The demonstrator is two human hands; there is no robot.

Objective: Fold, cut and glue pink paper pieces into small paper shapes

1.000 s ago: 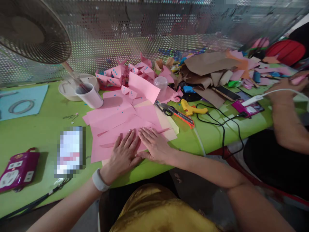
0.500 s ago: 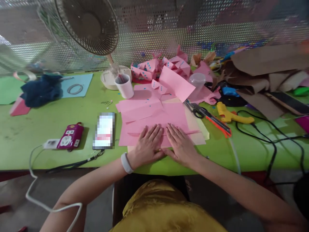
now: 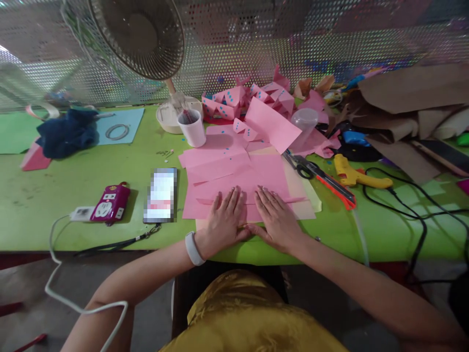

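Presses pink paper (image 3: 269, 171) flat under left hand (image 3: 224, 219) and right hand (image 3: 279, 219).
Could skew or wrinkle if pressed unevenly; could bump cutter (image 3: 335, 188) at two o'clock if slid that way. Shows fingers (image 3: 233, 195) straight, flat, gripping nothing. Includes narrow strip (image 3: 203, 201) (loose or folded, cannot tell), passing directly beneath fingers, poking out at nine and three o'clock, with pink paper extending toward twelve.

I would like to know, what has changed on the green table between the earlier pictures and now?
The camera view has swung to the left. The fingertips of the left hand and right hand have moved slightly apart; nothing was taken hold of or let go. Both hands remain flat on the pink paper; the white cup and yellow glue gun stayed put.
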